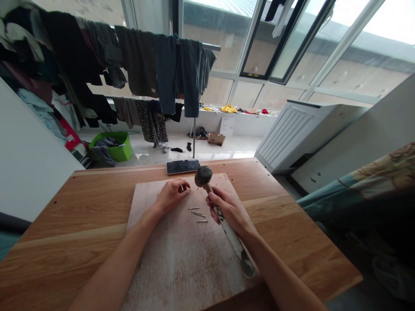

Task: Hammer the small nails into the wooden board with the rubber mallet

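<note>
My right hand [228,207] is wrapped round the handle of a black-headed mallet [203,176], close below its head. The worn, whitish handle slants down toward me beneath my forearm. Left of the mallet head, my left hand [173,195] rests on a pale wooden board [181,259] with its fingers curled in. Whatever those fingers hold, if anything, is too small to make out. Several loose nails lie on the board between my hands, among them one nail [202,221] closest to me. Small thin nail-like bits show near the mallet head.
The board lies on a wood-grain table [87,224]. A dark phone [183,166] sits at the table's far edge. Beyond are a laundry rack with hanging clothes [139,60], a green basket [121,149] and a white ribbed cabinet [288,129]. A patterned curtain [366,181] hangs at right.
</note>
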Demonstrator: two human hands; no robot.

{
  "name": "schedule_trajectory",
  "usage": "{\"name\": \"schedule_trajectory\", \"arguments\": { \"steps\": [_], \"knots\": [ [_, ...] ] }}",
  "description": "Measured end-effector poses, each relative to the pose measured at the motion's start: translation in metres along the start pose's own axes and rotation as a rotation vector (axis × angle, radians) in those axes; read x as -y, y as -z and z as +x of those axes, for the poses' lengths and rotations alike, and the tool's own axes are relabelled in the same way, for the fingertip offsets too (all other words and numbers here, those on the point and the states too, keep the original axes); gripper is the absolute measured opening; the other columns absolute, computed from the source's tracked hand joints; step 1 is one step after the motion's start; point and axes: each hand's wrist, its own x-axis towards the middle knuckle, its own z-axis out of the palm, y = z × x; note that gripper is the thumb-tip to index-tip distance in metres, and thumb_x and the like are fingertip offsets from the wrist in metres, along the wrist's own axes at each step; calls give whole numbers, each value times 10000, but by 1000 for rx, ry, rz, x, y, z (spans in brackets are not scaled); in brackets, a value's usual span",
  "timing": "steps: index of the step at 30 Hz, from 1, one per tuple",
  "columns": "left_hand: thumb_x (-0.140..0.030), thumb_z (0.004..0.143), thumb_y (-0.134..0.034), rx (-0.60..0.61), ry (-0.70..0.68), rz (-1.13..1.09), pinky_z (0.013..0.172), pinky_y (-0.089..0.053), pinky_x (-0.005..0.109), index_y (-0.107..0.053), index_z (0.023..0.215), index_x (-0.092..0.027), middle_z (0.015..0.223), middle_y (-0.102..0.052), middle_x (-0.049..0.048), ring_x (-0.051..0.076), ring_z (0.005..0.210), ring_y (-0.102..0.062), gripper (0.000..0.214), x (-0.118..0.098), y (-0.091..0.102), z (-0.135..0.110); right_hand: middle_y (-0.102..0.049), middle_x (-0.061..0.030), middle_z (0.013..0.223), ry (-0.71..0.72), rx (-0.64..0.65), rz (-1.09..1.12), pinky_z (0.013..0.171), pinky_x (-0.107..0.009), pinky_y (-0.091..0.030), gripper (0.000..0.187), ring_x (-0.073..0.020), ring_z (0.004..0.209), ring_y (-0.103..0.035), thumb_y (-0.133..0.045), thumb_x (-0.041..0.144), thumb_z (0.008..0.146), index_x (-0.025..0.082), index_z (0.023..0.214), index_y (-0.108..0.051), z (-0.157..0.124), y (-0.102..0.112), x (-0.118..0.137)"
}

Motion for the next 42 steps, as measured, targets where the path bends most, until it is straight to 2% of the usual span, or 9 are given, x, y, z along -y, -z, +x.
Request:
{"name": "schedule_trajectory", "arguments": {
  "steps": [5,11,16,27,34,38,40,42],
  "knots": [
    [-202,838,-641,-16,-8,-36,638,-453,233,-716,828,-171,748,-680,8,118,640,-583,82,3,-3,0,-567,32,776,36,-11,-6,327,-182,-314,278,-34,357,-475,-563,457,922,181,893,-559,8,-8,7],
    [-191,841,-629,-8,15,-38,624,-432,233,-723,816,-170,702,-663,1,118,623,-575,99,3,-4,0,-548,42,760,52,-18,8,312,-175,-349,281,-36,357,-479,-572,456,915,178,876,-557,9,-23,-15],
    [-188,838,-634,-12,0,-50,631,-425,231,-735,850,-170,739,-685,8,120,639,-572,104,5,-5,0,-543,54,736,59,-14,33,298,-162,-338,278,-40,343,-483,-581,449,919,181,993,-579,7,-24,-24],
    [-148,818,-588,-12,-30,-52,618,-397,222,-710,771,-162,713,-656,6,118,635,-542,132,5,-4,0,-544,51,733,43,-21,24,297,-166,-339,284,-41,341,-489,-591,464,906,182,929,-569,4,-27,-25],
    [-201,826,-591,11,-8,-46,626,-403,235,-679,747,-161,703,-637,2,125,641,-543,125,3,-3,0,-546,52,726,25,-39,47,294,-166,-328,281,-46,343,-490,-602,457,902,186,973,-586,4,-28,-27],
    [-295,808,-669,-13,9,-14,608,-395,232,-624,781,-174,742,-591,-9,121,642,-513,131,-4,4,1,-542,56,716,43,-82,105,290,-178,-329,316,-53,345,-476,-601,474,897,199,1051,-595,2,-27,-25],
    [-292,779,-690,38,7,25,614,-394,236,-611,777,-180,771,-579,-7,126,662,-513,137,-12,11,1,-542,55,708,62,-111,102,297,-183,-344,298,-53,347,-468,-601,472,896,196,1006,-594,1,-26,-23],
    [-256,756,-682,189,-12,66,612,-388,241,-630,780,-187,788,-577,-4,133,676,-519,90,-21,17,-1,-529,58,674,79,-116,76,310,-184,-356,272,-50,345,-457,-590,463,906,191,903,-580,1,-26,-21]
  ]
}}
